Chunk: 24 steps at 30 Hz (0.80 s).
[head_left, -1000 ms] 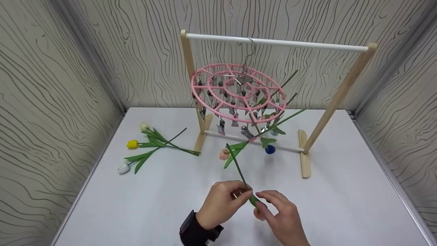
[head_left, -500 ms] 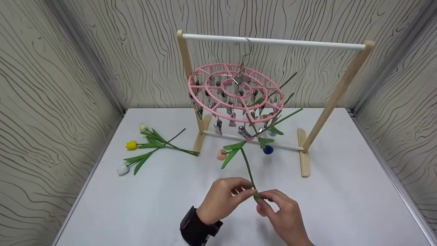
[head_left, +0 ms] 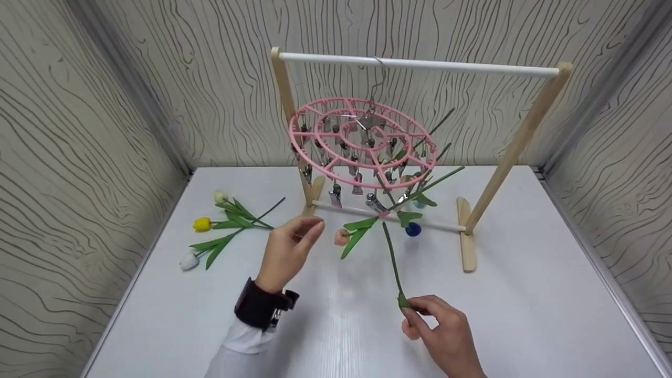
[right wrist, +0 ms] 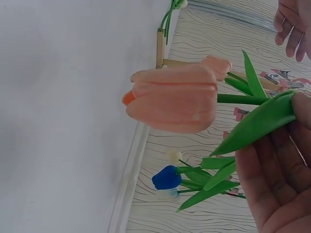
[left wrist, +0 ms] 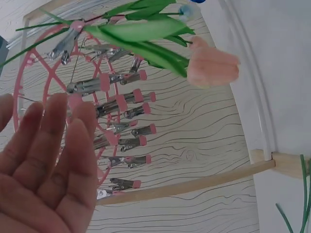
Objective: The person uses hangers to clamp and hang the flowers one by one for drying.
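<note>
Right hand [head_left: 446, 328]: thumb and fingers pinch a peach tulip [right wrist: 172, 102] by leaf and stem, just behind the flower head. Flower end points back toward me, above the white table [head_left: 336, 341]; the long green stem [head_left: 392, 257] runs forward and slightly left, its tip near the clipped flower's leaves. Cannot tell if they touch. From the right wrist, my thumb shows on the broad leaf [right wrist: 262, 121].

Left hand [head_left: 289, 249]: raised to the left, fingers close together and loosely bent, gripping nothing. From the head it overlaps the stem ends of the loose flowers. Black wristband [head_left: 257, 305] below it, pale sleeve [head_left: 239, 354] behind.

Ahead of me: round pink rack [head_left: 304, 134], tilted, hooked on a white rod [head_left: 420, 63] between wooden posts [head_left: 516, 148]. Many metal clips hang beneath. One near-side clip [head_left: 376, 202] holds a second tulip [head_left: 341, 237], also peach, head down and to the left. Blue tulip [head_left: 413, 229] hangs head-down on the right; a pale blue one [left wrist: 188, 13] near it, partly hidden.

Left on the table: cream tulip [head_left: 220, 197], yellow tulip [head_left: 201, 224], white tulip [head_left: 189, 260], lying with stems crossed, heads fanned out leftward. Wavy-lined wall [head_left: 226, 105] behind.
</note>
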Each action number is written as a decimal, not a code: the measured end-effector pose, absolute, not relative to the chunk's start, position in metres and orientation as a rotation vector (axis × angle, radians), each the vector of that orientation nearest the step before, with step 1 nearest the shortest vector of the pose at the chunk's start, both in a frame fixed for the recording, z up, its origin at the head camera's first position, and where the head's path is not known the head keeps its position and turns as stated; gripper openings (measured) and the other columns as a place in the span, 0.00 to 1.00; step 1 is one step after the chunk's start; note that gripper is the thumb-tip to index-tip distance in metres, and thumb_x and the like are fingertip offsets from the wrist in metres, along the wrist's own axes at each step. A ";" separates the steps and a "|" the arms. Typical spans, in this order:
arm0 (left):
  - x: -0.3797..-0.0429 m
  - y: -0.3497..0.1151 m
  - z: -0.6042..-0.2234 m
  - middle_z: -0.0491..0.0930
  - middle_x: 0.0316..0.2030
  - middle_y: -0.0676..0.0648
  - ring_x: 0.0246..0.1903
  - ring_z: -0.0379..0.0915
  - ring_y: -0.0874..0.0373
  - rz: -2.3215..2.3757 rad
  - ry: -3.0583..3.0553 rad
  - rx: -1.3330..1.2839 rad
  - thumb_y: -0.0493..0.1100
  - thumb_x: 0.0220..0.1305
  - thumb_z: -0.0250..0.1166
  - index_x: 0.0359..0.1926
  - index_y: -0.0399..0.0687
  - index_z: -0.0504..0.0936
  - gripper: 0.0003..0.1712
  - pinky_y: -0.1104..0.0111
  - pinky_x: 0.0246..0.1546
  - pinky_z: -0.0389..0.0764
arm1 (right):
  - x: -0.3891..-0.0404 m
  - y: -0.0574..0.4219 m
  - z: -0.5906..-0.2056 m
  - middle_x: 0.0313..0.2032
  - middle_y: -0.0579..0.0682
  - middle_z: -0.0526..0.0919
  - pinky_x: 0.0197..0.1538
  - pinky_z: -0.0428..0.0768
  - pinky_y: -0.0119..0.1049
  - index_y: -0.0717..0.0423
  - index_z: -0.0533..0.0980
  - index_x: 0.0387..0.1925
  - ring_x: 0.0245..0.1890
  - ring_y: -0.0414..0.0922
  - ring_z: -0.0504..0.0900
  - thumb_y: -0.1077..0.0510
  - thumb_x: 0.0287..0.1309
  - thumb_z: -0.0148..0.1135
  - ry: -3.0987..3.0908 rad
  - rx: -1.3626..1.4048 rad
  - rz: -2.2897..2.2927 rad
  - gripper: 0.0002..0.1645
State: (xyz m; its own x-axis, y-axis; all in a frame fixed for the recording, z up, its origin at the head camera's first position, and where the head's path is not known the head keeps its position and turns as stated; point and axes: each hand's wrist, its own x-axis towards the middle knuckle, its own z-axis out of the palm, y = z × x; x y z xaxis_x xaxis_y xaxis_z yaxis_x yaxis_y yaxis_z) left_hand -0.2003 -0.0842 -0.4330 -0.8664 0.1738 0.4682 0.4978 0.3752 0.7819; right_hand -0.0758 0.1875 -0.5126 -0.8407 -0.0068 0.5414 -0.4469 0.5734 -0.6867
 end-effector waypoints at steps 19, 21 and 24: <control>-0.275 -0.080 -0.375 0.81 0.40 0.56 0.40 0.76 0.61 -1.620 -2.690 -0.830 0.53 0.57 0.64 0.47 0.54 0.82 0.17 0.66 0.41 0.77 | -0.075 0.190 -0.510 0.31 0.33 0.79 0.33 0.77 0.23 0.40 0.80 0.34 0.30 0.35 0.79 0.62 0.49 0.68 -2.371 0.271 1.243 0.13; -0.276 -0.080 -0.374 0.81 0.39 0.55 0.40 0.76 0.59 -1.644 -2.687 -0.864 0.52 0.57 0.64 0.47 0.54 0.82 0.18 0.66 0.40 0.77 | -0.075 0.190 -0.510 0.31 0.33 0.79 0.33 0.77 0.24 0.40 0.80 0.34 0.29 0.35 0.79 0.62 0.49 0.68 -2.373 0.273 1.248 0.13; -0.276 -0.078 -0.374 0.82 0.37 0.54 0.36 0.77 0.57 -1.663 -2.674 -0.924 0.53 0.57 0.64 0.45 0.54 0.83 0.16 0.66 0.37 0.78 | -0.075 0.190 -0.510 0.31 0.33 0.79 0.33 0.78 0.25 0.40 0.80 0.34 0.29 0.35 0.79 0.62 0.49 0.67 -2.377 0.261 1.268 0.13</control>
State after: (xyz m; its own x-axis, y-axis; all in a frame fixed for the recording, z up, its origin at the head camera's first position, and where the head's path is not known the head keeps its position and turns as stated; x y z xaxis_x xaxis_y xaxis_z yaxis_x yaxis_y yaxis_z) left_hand -0.2760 -0.0781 -0.3736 -0.8323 0.5277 0.1699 0.3856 0.3310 0.8613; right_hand -0.0751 0.1901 -0.5096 -0.8893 0.0360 0.4560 -0.3586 0.5640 -0.7439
